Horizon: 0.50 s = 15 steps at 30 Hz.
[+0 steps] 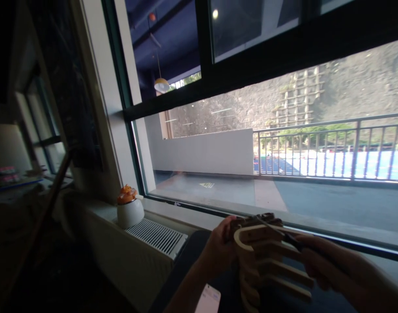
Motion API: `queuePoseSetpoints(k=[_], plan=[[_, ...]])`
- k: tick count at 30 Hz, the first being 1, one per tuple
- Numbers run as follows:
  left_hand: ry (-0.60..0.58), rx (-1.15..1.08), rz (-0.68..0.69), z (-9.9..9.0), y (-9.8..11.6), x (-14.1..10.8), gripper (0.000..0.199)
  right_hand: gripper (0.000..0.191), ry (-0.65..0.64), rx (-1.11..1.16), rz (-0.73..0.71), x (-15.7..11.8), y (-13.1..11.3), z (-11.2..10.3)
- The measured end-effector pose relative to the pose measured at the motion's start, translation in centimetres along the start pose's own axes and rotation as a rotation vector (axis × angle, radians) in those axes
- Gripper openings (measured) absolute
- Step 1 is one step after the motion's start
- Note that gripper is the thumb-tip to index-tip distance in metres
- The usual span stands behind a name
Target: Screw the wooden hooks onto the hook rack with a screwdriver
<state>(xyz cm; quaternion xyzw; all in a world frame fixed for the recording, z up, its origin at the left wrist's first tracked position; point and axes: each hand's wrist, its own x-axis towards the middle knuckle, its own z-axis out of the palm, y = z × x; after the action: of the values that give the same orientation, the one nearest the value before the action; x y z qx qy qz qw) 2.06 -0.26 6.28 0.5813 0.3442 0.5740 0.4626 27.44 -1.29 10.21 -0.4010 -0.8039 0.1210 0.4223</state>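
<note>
A curved, ribbed wooden piece (247, 261) with several pale prongs and a dark top stands at the lower right. My left hand (220, 245) is closed round its upper left end. On the other side, my right hand (329, 263) grips a dark-handled tool (292, 240), whose thin shaft reaches over the top of the wooden piece. The tool's tip lies against the dark top part and is too small to make out.
A phone (208, 300) with a lit screen lies below my left forearm. On the vented ledge (160, 237) by the window sits a white pot with an orange top (130, 208). A window frame (186, 217) runs behind my hands; railings show outside.
</note>
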Motion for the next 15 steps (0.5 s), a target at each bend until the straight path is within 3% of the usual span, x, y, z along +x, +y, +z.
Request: queuePoseSetpoints(k=[3, 5, 9, 13, 15], plan=[[-0.121, -0.036, -0.023, 0.6, 0.5, -0.5, 0.049, 0.029, -0.005, 0.103, 0.029, 1.0, -1.0, -0.1], [-0.106, -0.020, -0.012, 1.0, 0.7, -0.9, 0.046, 0.024, 0.026, 0.119, -0.043, 1.8, -2.6, 0.6], [-0.116, 0.066, -0.005, 1.5, 0.9, -1.7, 0.050, 0.020, 0.000, 0.063, -0.024, 3.1, -5.6, 2.0], [-0.109, 0.116, -0.002, 1.6, 1.2, -2.1, 0.048, 0.014, -0.037, -0.043, -0.024, 3.5, -7.4, 1.2], [-0.121, 0.115, 0.008, 1.6, 1.4, -2.2, 0.046, 0.019, 0.037, -0.030, -0.075, 3.7, -7.9, 0.6]])
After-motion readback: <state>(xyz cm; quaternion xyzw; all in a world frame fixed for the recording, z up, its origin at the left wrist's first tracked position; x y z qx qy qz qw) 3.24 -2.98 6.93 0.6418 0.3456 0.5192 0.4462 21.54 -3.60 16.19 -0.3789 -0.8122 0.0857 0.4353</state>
